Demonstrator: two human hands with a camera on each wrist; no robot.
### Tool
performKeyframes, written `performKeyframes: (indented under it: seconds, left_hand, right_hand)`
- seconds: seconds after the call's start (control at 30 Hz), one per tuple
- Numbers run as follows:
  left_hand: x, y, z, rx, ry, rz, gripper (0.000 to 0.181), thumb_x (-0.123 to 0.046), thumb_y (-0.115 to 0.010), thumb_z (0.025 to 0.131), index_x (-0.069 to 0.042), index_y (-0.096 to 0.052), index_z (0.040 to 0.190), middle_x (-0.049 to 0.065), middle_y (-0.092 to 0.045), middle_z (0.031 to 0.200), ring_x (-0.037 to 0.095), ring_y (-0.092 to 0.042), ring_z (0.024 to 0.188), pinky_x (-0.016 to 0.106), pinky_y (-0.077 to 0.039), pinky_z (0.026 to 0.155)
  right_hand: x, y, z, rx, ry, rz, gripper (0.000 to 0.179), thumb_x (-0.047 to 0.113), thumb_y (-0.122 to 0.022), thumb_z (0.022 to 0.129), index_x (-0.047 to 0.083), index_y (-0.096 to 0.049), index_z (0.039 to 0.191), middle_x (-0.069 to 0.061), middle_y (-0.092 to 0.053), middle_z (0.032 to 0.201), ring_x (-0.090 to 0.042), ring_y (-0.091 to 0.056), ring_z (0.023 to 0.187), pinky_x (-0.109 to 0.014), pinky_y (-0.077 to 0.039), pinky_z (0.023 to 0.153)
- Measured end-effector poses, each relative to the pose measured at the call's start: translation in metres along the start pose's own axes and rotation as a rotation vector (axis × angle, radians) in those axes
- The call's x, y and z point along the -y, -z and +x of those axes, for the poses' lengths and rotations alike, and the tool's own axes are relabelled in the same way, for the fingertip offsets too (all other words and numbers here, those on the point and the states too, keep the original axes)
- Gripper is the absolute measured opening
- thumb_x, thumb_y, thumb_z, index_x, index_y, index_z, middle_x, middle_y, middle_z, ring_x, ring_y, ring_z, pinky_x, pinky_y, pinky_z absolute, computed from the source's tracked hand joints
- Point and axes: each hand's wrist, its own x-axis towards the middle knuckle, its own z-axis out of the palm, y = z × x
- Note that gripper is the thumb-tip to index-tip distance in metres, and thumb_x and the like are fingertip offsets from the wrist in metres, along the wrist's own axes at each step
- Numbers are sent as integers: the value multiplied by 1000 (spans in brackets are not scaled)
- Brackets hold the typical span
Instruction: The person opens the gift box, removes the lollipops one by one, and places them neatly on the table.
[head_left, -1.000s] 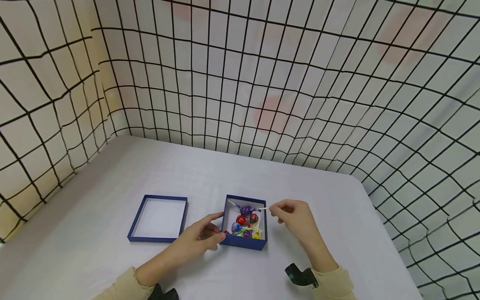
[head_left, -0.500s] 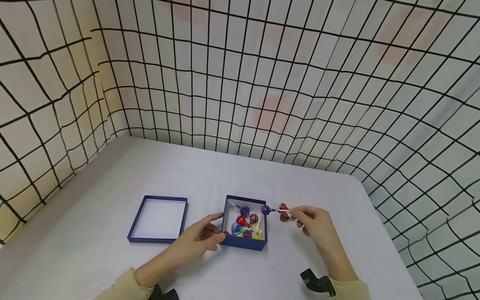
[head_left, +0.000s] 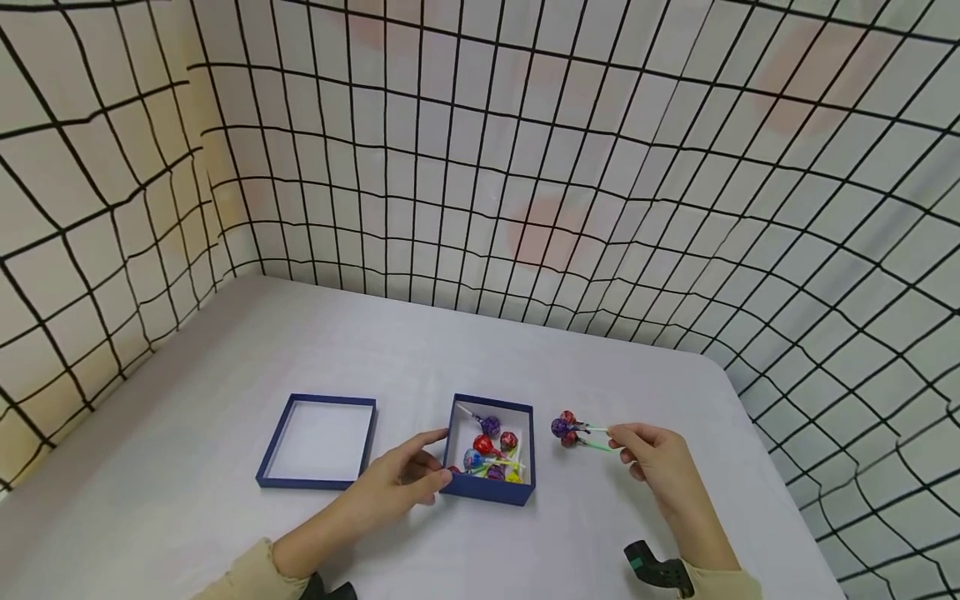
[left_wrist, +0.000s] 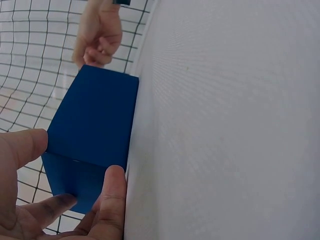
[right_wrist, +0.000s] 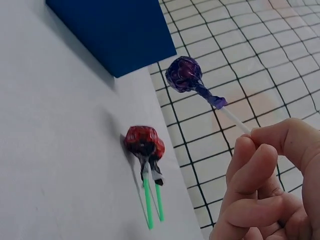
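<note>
Between thumb and forefinger, my right hand (head_left: 663, 462) pinches the white stick of a purple-wrapped lollipop (right_wrist: 184, 75). Its round head is held out toward the box, above the table in the right wrist view. Two red-wrapped lollipops (right_wrist: 141, 140) with green sticks lie side by side on the table below it. My left hand (head_left: 393, 482) rests its fingertips and thumb against the left side of a blue box (left_wrist: 95, 115). Inside that open box are several lollipops, among them a purple one (head_left: 490, 426), a red one (head_left: 482, 444) and a blue one (head_left: 472, 458).
A shallow blue lid (head_left: 315, 482) with a white inside lies left of the box. White cloth covers the table (head_left: 420, 350). Black-lined grid netting or fabric (head_left: 480, 167) rises behind and at both sides. Dark camera mounts (head_left: 658, 571) sit at the wrists.
My right hand has drawn the purple lollipop out of the box and carried it right, over the two red lollipops. My left hand stays at the box.
</note>
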Motion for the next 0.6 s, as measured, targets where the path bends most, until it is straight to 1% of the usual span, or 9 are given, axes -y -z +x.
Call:
performKeyframes:
  seconds: [0.13,0.33,0.6]
  left_hand:
    - [2,-1,0,0,3,0,69,-32,-70,106,-8,-41,164,15,-67,121,22,-74,98,26,-57,77]
    - [3,-2,0,3,0,0,69,-32,-69,107,-8,-41,164,14,-67,121,21,-74,98,25,-57,79]
    - [1,-1,0,-4,1,9,68,-33,-69,107,-9,-41,165,14,-67,121,21,-73,99,25,-57,79]
  right_hand:
    - [-6,6,2,16,-21,3,31,22,-70,106,-6,-74,119,8,-71,82,-7,-55,72,-22,-47,60]
    - [-14,14,7,74,-49,31,21,20,-69,107,1,-77,109,8,-70,81,-7,-53,70,-21,-44,58]
    - [-19,15,11,97,-69,46,17,19,-69,106,6,-79,103,10,-71,79,-5,-52,67,-19,-44,58]
